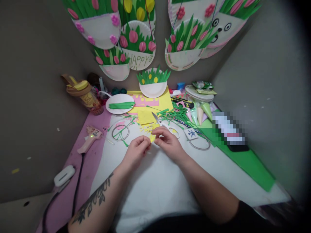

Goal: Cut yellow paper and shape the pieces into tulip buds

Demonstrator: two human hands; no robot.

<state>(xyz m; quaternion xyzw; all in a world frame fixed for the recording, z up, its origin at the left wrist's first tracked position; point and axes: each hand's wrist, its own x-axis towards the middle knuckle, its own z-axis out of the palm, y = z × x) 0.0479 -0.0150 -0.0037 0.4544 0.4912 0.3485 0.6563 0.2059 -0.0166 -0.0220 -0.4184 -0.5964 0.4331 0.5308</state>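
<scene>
Between my two hands is a small yellow paper piece, mostly hidden by fingers. My left hand is closed, pinching it between thumb and curled fingers. From the other side my right hand holds it, thumb below and bent fingers above. Just beyond the fingers lie scissors with white handles, blades pointing away and left. A yellow paper sheet and yellow cut scraps are beside them.
Green paper strips pile up behind the scissors. At left lie a glue gun with a cord and a tumbler. A paper plate carries green paper. On the right are a phone and green sheets. Plate flower crafts stand behind.
</scene>
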